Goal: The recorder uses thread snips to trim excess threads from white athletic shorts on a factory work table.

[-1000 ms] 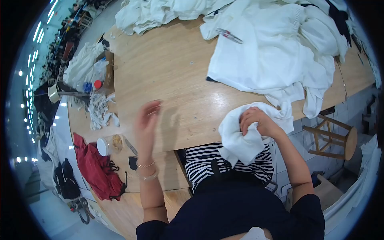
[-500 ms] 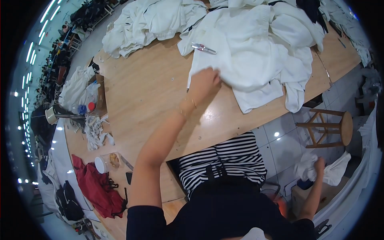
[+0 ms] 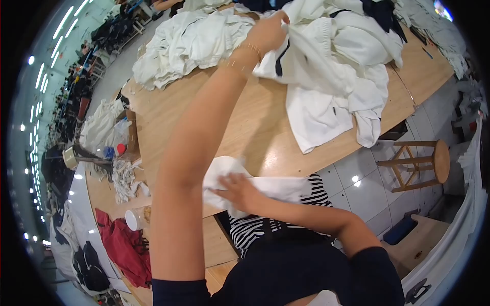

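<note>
White pile: heaped garments [image 3: 332,66] cover the far side of my wooden table [image 3: 173,132].
Left hand: my left hand [image 3: 266,31] reaches far across, fingers pinched on a fold of the pile.
Right hand: my right hand [image 3: 239,189] lies flat on a small white cloth [image 3: 224,171], fingers spread.
Cloth: at the table's near edge, just before my striped top [image 3: 255,229].
Stool: a wooden stool [image 3: 423,164] stands on the tiles to my right.
</note>
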Available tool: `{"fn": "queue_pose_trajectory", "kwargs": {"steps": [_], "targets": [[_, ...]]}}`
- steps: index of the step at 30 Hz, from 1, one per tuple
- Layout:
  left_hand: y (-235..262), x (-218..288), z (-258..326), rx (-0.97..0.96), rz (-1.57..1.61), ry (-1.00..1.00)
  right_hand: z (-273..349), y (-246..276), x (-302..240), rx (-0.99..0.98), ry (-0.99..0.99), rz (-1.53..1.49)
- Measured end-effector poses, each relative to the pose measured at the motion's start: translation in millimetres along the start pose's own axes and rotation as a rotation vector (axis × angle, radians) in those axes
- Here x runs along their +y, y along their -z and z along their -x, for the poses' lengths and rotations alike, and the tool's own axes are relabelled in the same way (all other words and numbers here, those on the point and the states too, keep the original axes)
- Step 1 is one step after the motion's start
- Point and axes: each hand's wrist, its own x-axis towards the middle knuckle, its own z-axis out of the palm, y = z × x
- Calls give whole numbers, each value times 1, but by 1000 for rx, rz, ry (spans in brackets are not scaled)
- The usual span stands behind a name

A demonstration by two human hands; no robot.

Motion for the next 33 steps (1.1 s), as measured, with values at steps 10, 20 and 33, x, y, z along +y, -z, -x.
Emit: {"fn": "queue_pose_trajectory", "kwargs": {"steps": [10, 20, 33], "targets": [[-106, -33, 154, -380, -388, -295, -92, -59, -11, 251, -130, -905], [-85, -91, 2, 282, 276, 77, -78, -8, 124, 230, -406, 121], [-100, -120, 8, 208, 459, 172, 151, 165, 219, 471, -1212, 587]]}}
